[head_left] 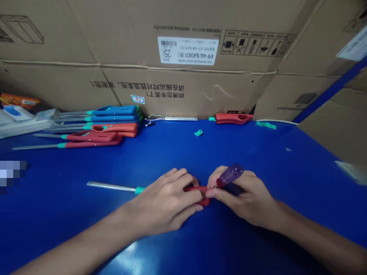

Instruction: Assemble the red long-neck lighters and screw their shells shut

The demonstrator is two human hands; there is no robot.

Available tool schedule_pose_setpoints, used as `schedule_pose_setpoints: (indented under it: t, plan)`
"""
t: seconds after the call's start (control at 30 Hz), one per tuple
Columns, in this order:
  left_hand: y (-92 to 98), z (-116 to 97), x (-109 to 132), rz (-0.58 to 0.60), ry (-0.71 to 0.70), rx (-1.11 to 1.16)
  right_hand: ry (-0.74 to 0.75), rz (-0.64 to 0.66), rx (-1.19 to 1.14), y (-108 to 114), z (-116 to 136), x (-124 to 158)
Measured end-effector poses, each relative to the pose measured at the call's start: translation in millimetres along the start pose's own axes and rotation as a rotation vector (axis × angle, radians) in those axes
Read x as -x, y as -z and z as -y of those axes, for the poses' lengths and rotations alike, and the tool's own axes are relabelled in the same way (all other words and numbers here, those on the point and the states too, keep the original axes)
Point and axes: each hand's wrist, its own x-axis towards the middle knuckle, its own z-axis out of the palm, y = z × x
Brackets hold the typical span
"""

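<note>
A red gas lighter (205,199) with a green collar and a long metal tube lies on the blue table, its tube pointing left. My left hand (169,198) is wrapped over its handle and covers most of it. In my right hand (246,194) is a screwdriver (231,175) with a clear purple handle, tilted up to the right. Its shaft is pinched between thumb and fingers close to the end of the red handle. The screwdriver's tip is hidden by the fingers, so I cannot tell whether it touches the lighter.
Several blue, orange and red lighters (114,110) are piled at the back left. Along the cardboard wall (114,46) lie a metal tube with wires (181,119), a red lighter body (232,118) and green pieces (266,125). A small green part (198,133) sits nearer on the blue table (71,221).
</note>
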Motion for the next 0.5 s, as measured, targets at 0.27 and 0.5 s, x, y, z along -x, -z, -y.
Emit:
schedule_pose_setpoints:
  t: [0.27, 0.5]
  plan:
    - [0.4, 0.9, -0.8, 0.002, -0.010, -0.007, 0.006, -0.024, 0.007, -1.7, 0.4, -0.3]
    - [-0.5, 1.3, -1.6, 0.001, -0.007, 0.017, 0.038, -0.038, 0.031, -2.8, 0.9, -3.3]
